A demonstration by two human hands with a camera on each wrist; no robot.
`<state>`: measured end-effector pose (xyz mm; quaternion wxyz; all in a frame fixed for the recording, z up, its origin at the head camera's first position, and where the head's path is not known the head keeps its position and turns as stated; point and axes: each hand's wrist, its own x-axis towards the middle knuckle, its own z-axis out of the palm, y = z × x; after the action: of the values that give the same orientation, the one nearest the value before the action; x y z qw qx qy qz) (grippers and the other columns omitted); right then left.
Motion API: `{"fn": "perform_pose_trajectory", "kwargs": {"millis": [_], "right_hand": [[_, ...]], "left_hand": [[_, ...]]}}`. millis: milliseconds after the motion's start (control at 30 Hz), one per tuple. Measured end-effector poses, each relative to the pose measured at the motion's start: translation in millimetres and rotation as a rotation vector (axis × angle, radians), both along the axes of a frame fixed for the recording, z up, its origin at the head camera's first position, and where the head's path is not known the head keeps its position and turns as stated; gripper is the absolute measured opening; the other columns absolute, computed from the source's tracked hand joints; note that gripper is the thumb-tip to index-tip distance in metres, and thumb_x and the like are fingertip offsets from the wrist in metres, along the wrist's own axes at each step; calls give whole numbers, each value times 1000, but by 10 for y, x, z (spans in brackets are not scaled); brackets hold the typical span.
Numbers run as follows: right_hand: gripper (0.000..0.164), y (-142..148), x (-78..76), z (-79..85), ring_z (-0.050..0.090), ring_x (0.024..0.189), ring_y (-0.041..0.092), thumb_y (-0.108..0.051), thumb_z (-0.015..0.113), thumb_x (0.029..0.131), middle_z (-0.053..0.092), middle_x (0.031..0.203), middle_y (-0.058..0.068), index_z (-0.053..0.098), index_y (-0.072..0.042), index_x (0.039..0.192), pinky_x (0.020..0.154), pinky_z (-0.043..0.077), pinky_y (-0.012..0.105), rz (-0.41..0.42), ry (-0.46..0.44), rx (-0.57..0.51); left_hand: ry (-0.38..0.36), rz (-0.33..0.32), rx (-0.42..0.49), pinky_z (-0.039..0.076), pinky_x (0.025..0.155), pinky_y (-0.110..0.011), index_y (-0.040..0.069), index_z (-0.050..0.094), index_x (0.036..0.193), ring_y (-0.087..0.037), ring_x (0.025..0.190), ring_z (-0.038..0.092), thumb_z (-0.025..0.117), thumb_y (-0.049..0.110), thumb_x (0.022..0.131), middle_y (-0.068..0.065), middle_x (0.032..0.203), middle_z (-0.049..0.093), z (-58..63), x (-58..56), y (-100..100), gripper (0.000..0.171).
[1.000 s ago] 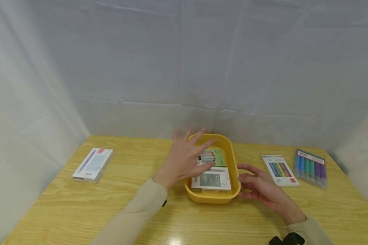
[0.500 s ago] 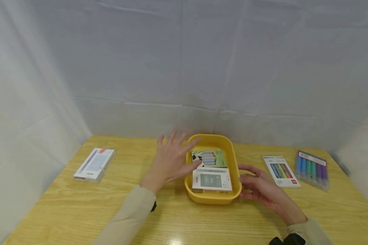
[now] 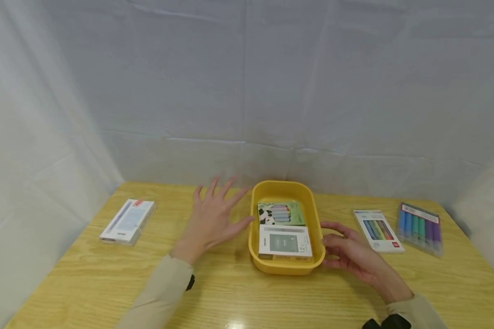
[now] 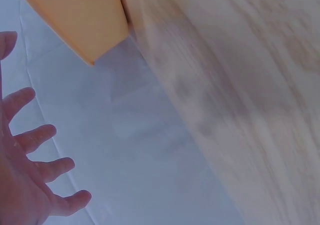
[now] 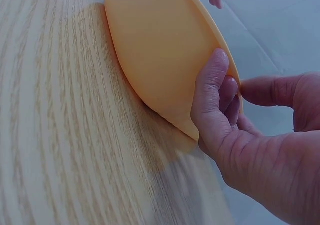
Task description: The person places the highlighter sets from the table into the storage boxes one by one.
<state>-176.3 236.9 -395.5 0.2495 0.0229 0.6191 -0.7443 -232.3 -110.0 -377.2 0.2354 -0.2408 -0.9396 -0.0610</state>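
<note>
A yellow plastic basket (image 3: 283, 267) stands on the wooden table in the head view. Inside lie a green box with a panda picture (image 3: 281, 213) and a white box marked 12 (image 3: 284, 241). My right hand (image 3: 354, 258) holds the basket's right side at the rim, its fingers bent against the outer wall. In the right wrist view, fingertips (image 5: 218, 60) sit on that wall and just under the rim. My left hand (image 3: 207, 219) hovers left of the basket, fingers spread and holding nothing; the left wrist view shows its fingers apart beside the basket's corner (image 4: 85, 20).
A clear-wrapped white box (image 3: 127, 221) lies at the table's left. On the right are a white box with a window onto coloured sticks (image 3: 378, 231) and a clear case of blue, green and purple markers (image 3: 420, 228). A pale curtain (image 3: 247, 91) hangs behind the table.
My left hand has moved left, from over the basket to beside it, uncovering the panda box. The right hand stays at the basket's side.
</note>
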Motion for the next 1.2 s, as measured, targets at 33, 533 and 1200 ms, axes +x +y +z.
{"fn": "perform_pose_trajectory", "kwargs": {"millis": [33, 533, 1200], "right_hand": [[56, 0, 1, 2, 69, 91, 15, -11, 57, 102, 71, 101, -2, 28, -10, 149, 79, 63, 33, 0, 0, 2], [58, 3, 4, 7, 70, 92, 16, -13, 58, 102, 71, 104, -1, 26, -9, 151, 80, 63, 33, 3, 3, 11], [61, 0, -12, 1, 70, 91, 16, -14, 59, 101, 72, 106, 0, 26, -9, 152, 78, 63, 32, -11, 2, 39]], "left_hand": [[2, 5, -2, 34, 108, -75, 35, 50, 150, -48, 146, 40, 55, 71, 90, -9, 160, 45, -9, 0, -22, 70], [-41, 76, -3, 30, 108, -78, 32, 48, 153, -49, 147, 37, 57, 68, 90, -11, 161, 43, -57, 23, -331, 73], [-69, 157, 29, 30, 105, -81, 28, 49, 152, -52, 145, 37, 59, 64, 92, -13, 159, 45, -68, 67, -767, 71]]}}
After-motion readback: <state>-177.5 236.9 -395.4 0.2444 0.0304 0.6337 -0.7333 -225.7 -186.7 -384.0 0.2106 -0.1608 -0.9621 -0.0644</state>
